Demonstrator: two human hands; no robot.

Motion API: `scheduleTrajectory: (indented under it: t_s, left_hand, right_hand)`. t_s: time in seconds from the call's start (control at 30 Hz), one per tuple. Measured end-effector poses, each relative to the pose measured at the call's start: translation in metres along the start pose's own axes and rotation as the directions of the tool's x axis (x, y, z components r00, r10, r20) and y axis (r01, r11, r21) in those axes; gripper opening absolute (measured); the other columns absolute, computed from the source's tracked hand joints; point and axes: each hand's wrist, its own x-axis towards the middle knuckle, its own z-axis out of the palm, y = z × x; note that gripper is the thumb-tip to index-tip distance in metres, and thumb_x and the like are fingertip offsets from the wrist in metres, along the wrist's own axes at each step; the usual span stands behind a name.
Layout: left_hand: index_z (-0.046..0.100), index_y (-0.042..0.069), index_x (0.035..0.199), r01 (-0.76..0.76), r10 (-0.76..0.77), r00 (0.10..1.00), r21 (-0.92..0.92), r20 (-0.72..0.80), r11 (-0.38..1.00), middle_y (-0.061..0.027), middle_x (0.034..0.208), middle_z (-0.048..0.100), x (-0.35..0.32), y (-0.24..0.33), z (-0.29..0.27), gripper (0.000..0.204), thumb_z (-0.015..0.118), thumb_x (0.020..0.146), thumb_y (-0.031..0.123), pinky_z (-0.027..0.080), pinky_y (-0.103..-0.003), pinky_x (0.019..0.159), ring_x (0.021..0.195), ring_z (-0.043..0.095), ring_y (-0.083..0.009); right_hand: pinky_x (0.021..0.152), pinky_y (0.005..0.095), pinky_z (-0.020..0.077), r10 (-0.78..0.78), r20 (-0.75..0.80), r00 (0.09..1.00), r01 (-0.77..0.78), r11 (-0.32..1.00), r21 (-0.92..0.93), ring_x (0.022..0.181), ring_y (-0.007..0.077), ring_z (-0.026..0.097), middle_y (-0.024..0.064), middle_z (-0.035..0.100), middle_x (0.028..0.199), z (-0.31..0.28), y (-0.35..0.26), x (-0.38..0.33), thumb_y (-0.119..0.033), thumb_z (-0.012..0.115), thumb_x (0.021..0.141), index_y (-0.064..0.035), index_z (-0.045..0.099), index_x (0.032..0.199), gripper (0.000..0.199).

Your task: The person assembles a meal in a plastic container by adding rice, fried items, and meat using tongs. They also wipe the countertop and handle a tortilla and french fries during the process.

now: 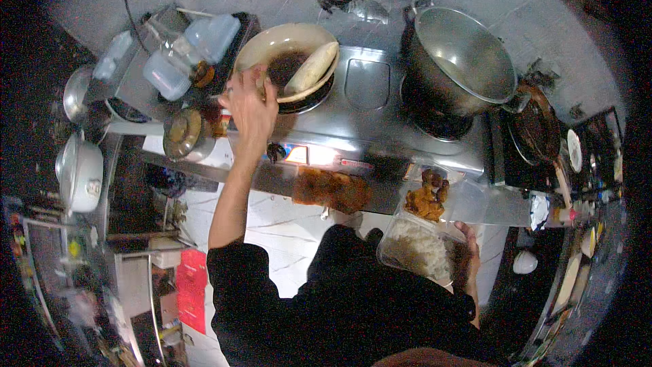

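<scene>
At the far left of the stove, my left hand (252, 103) is closed on the near left rim of a cream-coloured bowl (268, 35) with a dark inside. The bowl sits over the left burner, tilted towards me. A long, pale, rounded piece (311, 69) rests in it against the right side. Low on the right, my right hand (467, 253) is wrapped round the side of a clear plastic container (387, 248). White rice (421, 248) fills its near part, and brown-orange chunks of food (428, 200) lie in its far part.
A large metal pot (468, 54) stands on the right burner of the steel stove (367, 129). Further right is a dark pan (533, 122). Lidded plastic boxes (210, 34) and a glass lid (183, 132) are at left. A white pot (81, 170) stands beyond them.
</scene>
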Motion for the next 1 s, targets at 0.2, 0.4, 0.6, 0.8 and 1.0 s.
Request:
scheduleTrajectory:
  t_s: [0.2, 0.4, 0.6, 0.8, 1.0]
  left_hand:
    - [0.063, 0.009, 0.103, 0.187, -0.085, 0.975, -0.554, 0.205, 0.811, -0.0052, 0.082, 0.062, -0.092, 0.051, -0.059, 0.018, 0.065, 0.085, 0.014, 0.039, -0.045, 0.084, 0.084, 0.057, -0.0258]
    - [0.063, 0.014, 0.107, 0.32, 0.098, 0.886, -0.751, 0.454, 0.578, -0.0035, 0.083, 0.063, -0.172, 0.033, -0.016, 0.023, 0.068, 0.085, 0.017, 0.042, -0.042, 0.081, 0.083, 0.059, -0.0262]
    - [0.064, 0.013, 0.107, 0.506, 0.3, 0.758, -0.813, 0.579, 0.288, -0.0043, 0.082, 0.064, -0.177, -0.009, -0.043, 0.022, 0.068, 0.085, 0.017, 0.047, -0.04, 0.073, 0.082, 0.062, -0.0255]
    - [0.066, 0.013, 0.107, 0.336, 0.255, 0.868, -0.882, 0.426, 0.33, -0.0067, 0.085, 0.066, -0.165, -0.038, -0.047, 0.021, 0.065, 0.087, 0.017, 0.051, -0.041, 0.065, 0.079, 0.065, -0.0284]
    - [0.058, 0.005, 0.115, -0.071, 0.268, 0.94, -0.644, 0.213, 0.761, -0.0186, 0.106, 0.053, -0.004, -0.013, -0.009, 0.031, 0.06, 0.088, 0.02, 0.042, -0.049, 0.084, 0.102, 0.051, -0.0357]
  right_hand:
    - [0.07, 0.0349, 0.0509, -0.092, -0.077, 0.993, 0.09, 0.996, -0.026, 0.081, 0.0236, 0.063, 0.0182, 0.066, 0.103, -0.01, 0.038, 0.046, -0.054, 0.043, 0.097, -0.0098, 0.056, 0.123, 0.053]
    - [0.097, 0.0406, 0.0451, -0.07, -0.019, 0.997, 0.072, 0.992, 0.1, 0.107, 0.0258, 0.059, 0.0163, 0.057, 0.126, 0.047, 0.057, 0.012, -0.056, 0.041, 0.097, -0.0064, 0.048, 0.133, 0.062]
    - [0.107, 0.0406, 0.0381, 0.02, -0.235, 0.972, 0.0, 0.996, 0.085, 0.13, 0.029, 0.045, 0.0142, 0.042, 0.145, 0.091, 0.09, -0.032, -0.062, 0.051, 0.089, -0.0034, 0.033, 0.146, 0.084]
    - [0.089, 0.0368, 0.0478, -0.034, -0.394, 0.919, 0.079, 0.992, 0.099, 0.106, 0.0228, 0.058, 0.0118, 0.06, 0.121, 0.109, 0.111, -0.059, -0.057, 0.049, 0.093, -0.0039, 0.047, 0.136, 0.068]
    - [0.1, 0.0389, 0.0449, -0.108, -0.446, 0.888, 0.156, 0.985, 0.072, 0.118, 0.0257, 0.054, 0.0153, 0.053, 0.133, 0.102, 0.137, -0.067, -0.056, 0.047, 0.094, -0.0022, 0.041, 0.141, 0.072]
